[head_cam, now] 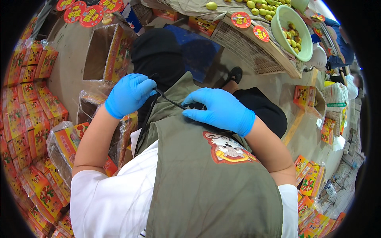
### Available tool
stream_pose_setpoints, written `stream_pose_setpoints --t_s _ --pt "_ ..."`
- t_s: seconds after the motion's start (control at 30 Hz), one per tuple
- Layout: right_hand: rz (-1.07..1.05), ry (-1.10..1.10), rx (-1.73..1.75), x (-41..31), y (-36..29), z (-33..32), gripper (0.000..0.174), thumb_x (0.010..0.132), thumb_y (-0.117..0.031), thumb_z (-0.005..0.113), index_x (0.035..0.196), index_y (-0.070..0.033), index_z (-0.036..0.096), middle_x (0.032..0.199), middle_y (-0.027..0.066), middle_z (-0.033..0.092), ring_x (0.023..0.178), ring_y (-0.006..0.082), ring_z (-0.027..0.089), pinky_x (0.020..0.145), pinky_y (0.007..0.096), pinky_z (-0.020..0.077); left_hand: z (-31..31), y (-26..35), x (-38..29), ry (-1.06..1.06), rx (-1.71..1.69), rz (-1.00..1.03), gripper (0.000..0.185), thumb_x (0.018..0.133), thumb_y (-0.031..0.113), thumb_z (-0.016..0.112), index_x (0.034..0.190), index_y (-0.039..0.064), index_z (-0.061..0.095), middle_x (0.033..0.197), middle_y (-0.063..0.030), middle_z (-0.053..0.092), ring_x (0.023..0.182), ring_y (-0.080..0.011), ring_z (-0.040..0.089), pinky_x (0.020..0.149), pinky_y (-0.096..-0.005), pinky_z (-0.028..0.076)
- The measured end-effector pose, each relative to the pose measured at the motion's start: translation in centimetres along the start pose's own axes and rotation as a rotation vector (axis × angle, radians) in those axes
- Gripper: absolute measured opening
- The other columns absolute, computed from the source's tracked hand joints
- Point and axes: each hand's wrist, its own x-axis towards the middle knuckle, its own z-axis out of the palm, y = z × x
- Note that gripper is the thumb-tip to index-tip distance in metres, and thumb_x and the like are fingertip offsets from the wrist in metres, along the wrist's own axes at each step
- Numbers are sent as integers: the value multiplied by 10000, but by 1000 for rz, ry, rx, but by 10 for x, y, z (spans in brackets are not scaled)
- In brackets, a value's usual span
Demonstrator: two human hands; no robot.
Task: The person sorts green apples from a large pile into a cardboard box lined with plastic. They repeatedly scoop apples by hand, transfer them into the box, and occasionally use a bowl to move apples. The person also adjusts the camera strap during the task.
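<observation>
My left hand, in a blue disposable glove, pinches a thin black apron tie between thumb and fingertips above my lap. To its right my right hand, gloved the same, curls over the tie's other stretch at the front of the grey-green apron; its thumb and forefinger meet near the cord, and whether they grip it cannot be told. An embroidered animal patch lies on the apron just below my right hand. Another dark strap hangs below my left hand, along the apron's edge.
Ahead stands a cloth-covered table with loose jujubes, a pale green basin of jujubes and round red labels. An open carton is at upper left. Stacked printed boxes line the left. A co-worker is at upper right.
</observation>
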Motion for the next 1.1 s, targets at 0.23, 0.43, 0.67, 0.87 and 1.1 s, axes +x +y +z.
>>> stream_pose_setpoints --t_s 0.23,0.43,0.67,0.87,1.1 --pt "-51 100 -146 9 -9 4 211 852 -160 654 1056 -113 630 933 107 653 817 307 646 715 352 522 -2 7 -3 -79 -174 -128 116 841 118 653 917 64 585 778 -128 569 755 -358 566 639 -429 458" --pt "-146 129 -219 9 -7 8 185 860 -133 651 1043 -158 651 951 82 643 800 295 644 702 348 523 0 6 -6 -78 -234 -180 98 875 135 621 921 57 585 782 -144 573 757 -370 566 648 -425 462" --pt "-128 140 -146 12 -8 7 182 852 -131 674 1033 -147 664 956 80 658 807 280 655 711 341 526 -4 3 -9 -95 -267 -166 106 886 154 615 921 56 596 783 -146 576 756 -371 570 645 -419 465" --pt "-136 127 -144 14 -8 6 167 843 -166 673 1003 -126 646 925 86 667 805 284 658 695 358 530 -4 8 -11 -47 -261 -217 106 881 174 622 889 72 595 769 -148 585 741 -367 580 634 -428 476" --pt "-153 89 -131 26 -9 5 156 845 -185 664 989 -128 639 904 88 665 802 283 656 688 365 529 0 12 -21 40 -243 -325 107 874 170 629 875 68 596 752 -145 582 722 -361 578 608 -429 466"
